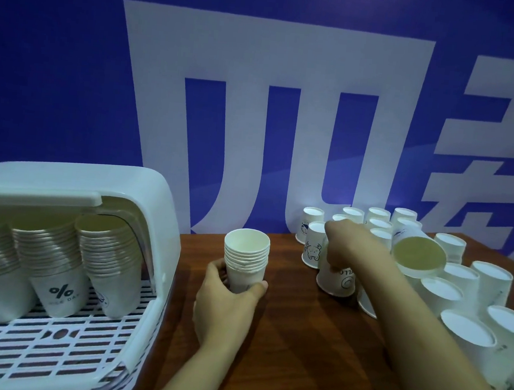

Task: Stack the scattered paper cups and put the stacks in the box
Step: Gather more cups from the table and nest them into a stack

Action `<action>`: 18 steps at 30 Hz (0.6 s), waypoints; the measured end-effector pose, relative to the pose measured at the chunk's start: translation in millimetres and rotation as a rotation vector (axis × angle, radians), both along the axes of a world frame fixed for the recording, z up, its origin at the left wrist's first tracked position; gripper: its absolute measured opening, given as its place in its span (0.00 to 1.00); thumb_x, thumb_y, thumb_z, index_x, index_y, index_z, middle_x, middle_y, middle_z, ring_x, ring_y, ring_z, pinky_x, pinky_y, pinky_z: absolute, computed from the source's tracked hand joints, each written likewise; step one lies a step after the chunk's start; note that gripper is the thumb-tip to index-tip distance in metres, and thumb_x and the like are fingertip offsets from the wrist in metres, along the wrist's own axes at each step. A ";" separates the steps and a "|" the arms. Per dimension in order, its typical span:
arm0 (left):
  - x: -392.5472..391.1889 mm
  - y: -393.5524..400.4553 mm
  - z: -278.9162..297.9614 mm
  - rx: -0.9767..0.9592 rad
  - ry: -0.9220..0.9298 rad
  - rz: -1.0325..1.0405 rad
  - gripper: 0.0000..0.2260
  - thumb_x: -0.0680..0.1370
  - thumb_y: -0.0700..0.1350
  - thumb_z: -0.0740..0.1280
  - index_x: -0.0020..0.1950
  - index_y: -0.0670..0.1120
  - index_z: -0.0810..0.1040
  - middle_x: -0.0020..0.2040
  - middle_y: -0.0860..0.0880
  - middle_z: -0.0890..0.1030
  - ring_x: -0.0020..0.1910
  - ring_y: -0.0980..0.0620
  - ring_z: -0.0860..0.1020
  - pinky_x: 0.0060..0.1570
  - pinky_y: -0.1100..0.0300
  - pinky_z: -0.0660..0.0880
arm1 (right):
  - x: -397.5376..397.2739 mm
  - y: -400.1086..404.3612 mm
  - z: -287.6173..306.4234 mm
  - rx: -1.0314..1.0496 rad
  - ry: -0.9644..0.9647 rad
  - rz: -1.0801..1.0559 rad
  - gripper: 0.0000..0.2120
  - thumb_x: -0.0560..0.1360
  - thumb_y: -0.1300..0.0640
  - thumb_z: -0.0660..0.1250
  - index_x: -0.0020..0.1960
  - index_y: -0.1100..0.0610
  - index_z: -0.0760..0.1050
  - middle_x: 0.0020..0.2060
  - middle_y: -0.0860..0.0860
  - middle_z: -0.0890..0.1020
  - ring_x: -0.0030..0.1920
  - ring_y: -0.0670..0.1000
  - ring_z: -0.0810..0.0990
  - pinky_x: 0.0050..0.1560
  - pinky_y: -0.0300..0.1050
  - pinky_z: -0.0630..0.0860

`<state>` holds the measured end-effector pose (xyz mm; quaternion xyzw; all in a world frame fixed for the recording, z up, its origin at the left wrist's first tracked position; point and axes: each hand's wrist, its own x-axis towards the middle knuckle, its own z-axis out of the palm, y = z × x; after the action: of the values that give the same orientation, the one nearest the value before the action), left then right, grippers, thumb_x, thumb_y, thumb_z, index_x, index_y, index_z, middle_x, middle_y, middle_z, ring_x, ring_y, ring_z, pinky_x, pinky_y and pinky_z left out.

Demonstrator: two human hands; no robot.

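Observation:
My left hand (pixel 227 301) grips an upright stack of white paper cups (pixel 246 256) standing on the brown table, near the middle. To its right, my right hand (pixel 343 246) reaches over and grips the top of an upside-down cup (pixel 336 281) printed with letters. Many more white cups stand upside down around it, among them a cup with a cartoon animal (pixel 314 245). One cup (pixel 415 255) lies tilted with its open mouth facing me. The white plastic box (pixel 155 204) at the left holds three tall cup stacks (pixel 57 255).
A blue wall with large white characters (pixel 273 103) stands right behind the table. Upside-down cups (pixel 467 331) crowd the right side up to the frame's edge. The box has a slotted white floor (pixel 49 347) and a raised lid.

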<state>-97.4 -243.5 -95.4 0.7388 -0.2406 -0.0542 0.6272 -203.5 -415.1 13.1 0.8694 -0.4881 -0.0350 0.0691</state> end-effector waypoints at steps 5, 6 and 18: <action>2.1 -1.3 -1.6 0.009 -0.002 0.006 0.30 0.67 0.52 0.84 0.59 0.60 0.68 0.53 0.59 0.75 0.53 0.54 0.75 0.55 0.54 0.75 | -5.5 5.1 12.1 0.067 -0.068 -0.012 0.23 0.71 0.55 0.80 0.63 0.57 0.78 0.59 0.55 0.80 0.46 0.55 0.78 0.42 0.47 0.77; 2.3 -1.9 -2.3 0.011 -0.002 0.006 0.29 0.68 0.52 0.84 0.60 0.60 0.69 0.54 0.59 0.75 0.53 0.54 0.75 0.54 0.55 0.75 | -6.5 6.0 14.0 0.073 -0.081 -0.013 0.25 0.70 0.54 0.80 0.65 0.57 0.77 0.59 0.55 0.80 0.47 0.55 0.79 0.41 0.47 0.77; 4.3 -1.1 -3.8 0.015 0.014 -0.004 0.29 0.66 0.53 0.84 0.58 0.61 0.69 0.51 0.60 0.77 0.52 0.53 0.76 0.57 0.51 0.77 | -17.7 39.5 60.8 0.032 -0.660 0.173 0.27 0.63 0.46 0.81 0.55 0.54 0.74 0.47 0.50 0.78 0.46 0.52 0.78 0.37 0.45 0.73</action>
<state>-93.1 -244.6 -99.2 0.7427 -0.2373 -0.0623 0.6230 -221.2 -375.7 73.9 0.8728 -0.4081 0.2469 -0.1034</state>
